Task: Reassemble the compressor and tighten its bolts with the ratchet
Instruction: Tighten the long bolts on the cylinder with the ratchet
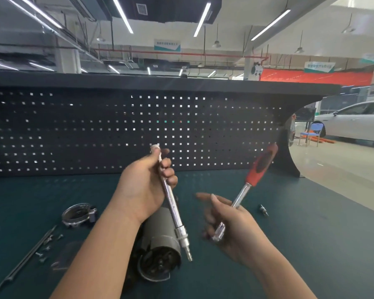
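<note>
My left hand grips a long chrome extension bar near its upper end; the bar slants down to the right, with a socket and bit at its lower tip. My right hand holds the ratchet by its metal shaft, red handle pointing up and to the right; the ratchet's head is hidden in my palm. The two tools are apart. Beneath my left wrist lies the grey cylindrical compressor body on the green bench mat, open end facing me.
A round metal end cover lies left of the compressor. Long thin bolts and several small screws rest at the far left. A small fitting sits to the right. A black pegboard closes off the back of the bench.
</note>
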### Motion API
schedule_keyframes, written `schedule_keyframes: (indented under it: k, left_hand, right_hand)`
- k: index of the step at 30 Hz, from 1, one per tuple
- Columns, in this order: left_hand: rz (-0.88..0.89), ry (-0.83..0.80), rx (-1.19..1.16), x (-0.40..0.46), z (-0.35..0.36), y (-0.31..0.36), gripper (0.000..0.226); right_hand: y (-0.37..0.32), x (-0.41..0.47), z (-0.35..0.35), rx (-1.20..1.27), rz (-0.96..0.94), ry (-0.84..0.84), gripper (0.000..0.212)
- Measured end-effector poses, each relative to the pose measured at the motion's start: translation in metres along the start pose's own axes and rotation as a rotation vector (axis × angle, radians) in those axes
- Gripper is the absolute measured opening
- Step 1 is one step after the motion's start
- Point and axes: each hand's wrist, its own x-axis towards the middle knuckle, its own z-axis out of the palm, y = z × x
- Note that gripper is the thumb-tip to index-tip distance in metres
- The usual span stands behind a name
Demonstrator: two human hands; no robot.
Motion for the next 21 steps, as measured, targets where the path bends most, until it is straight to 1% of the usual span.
schedule_keyframes:
  k: [3,5,6,8,9,11,12,13,16,18,19,20,21]
  left_hand:
    - [0.042,-0.047,0.083,-0.003,0.013,-0.022,0.019]
    - [0.065,-0.070,0.242,-0.006,0.019,-0.037,0.018]
    - [0.085,-0.070,0.384,-0.007,0.020,-0.043,0.018]
    - [0.105,-0.055,0.744,-0.011,0.016,-0.049,0.026]
    - [0.072,-0.044,0.904,-0.015,0.011,-0.051,0.030]
    - [-0.076,-0.049,1.145,-0.028,0.000,-0.061,0.036]
    - [-0.142,-0.069,1.230,-0.036,-0.004,-0.069,0.039]
    - [-0.180,-0.088,1.264,-0.043,-0.006,-0.078,0.038]
    - [-0.199,-0.048,1.145,-0.054,-0.004,-0.099,0.030]
    - [-0.266,-0.020,1.005,-0.057,0.000,-0.100,0.029]
    - [-0.323,-0.019,0.910,-0.058,0.000,-0.097,0.030]
    - [-0.421,-0.028,0.788,-0.061,0.000,-0.093,0.032]
    - [-0.543,-0.052,0.625,-0.064,0.000,-0.086,0.033]
  right_hand:
    - [0.011,-0.003,0.007,-0.336,-0.055,-0.032,0.034]
    - [0.018,-0.002,0.007,-0.480,-0.112,-0.063,0.028]
    - [0.019,-0.002,0.007,-0.504,-0.125,-0.063,0.025]
    - [0.019,-0.001,0.004,-0.512,-0.143,-0.019,0.024]
    - [0.019,0.001,0.000,-0.512,-0.139,0.021,0.029]
    - [0.017,0.004,-0.007,-0.499,-0.104,0.102,0.046]
    - [0.015,0.006,-0.010,-0.481,-0.070,0.138,0.050]
    - [0.012,0.007,-0.012,-0.441,-0.029,0.160,0.048]
    - [0.004,0.006,-0.016,-0.344,0.093,0.155,0.034]
    - [0.002,0.005,-0.017,-0.278,0.160,0.144,0.030]
    - [0.002,0.006,-0.016,-0.254,0.178,0.151,0.030]
    - [0.001,0.010,-0.018,-0.231,0.169,0.191,0.031]
    - [-0.002,0.016,-0.022,-0.200,0.137,0.274,0.031]
